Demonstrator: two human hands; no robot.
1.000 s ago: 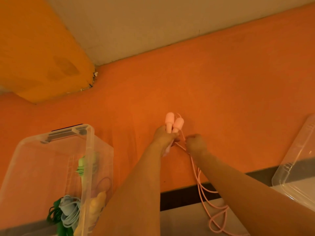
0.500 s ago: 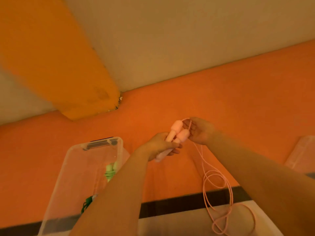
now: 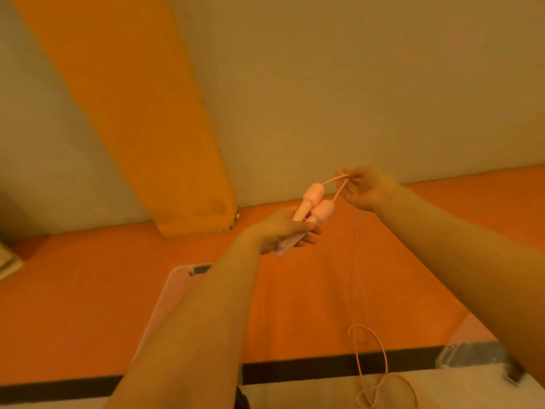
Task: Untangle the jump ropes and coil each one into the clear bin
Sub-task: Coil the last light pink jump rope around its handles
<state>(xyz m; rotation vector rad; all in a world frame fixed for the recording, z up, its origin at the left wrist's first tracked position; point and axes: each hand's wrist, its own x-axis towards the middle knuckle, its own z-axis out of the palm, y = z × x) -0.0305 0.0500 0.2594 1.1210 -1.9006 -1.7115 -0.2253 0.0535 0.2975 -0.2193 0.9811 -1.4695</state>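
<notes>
My left hand (image 3: 284,231) grips both pink jump rope handles (image 3: 312,203) side by side, their round ends pointing up and right. My right hand (image 3: 367,188) is raised above and to the right of them and pinches the two pink cords (image 3: 339,183) where they leave the handles. The rest of the pink cord (image 3: 358,290) hangs straight down from that hand and ends in loose loops near the bottom edge. The clear bin (image 3: 177,287) shows at lower centre-left, mostly hidden behind my left forearm; its contents are out of sight.
An orange mat (image 3: 88,305) spreads under everything, ending in a dark strip (image 3: 324,369) and pale floor at the bottom. An orange pillar (image 3: 141,113) rises against a beige wall. A clear lid (image 3: 483,355) peeks out by my right forearm.
Both hands have lifted the pink handles higher. My right hand has moved up and right along the cords, pulling them away from the handles. The view has tilted upward.
</notes>
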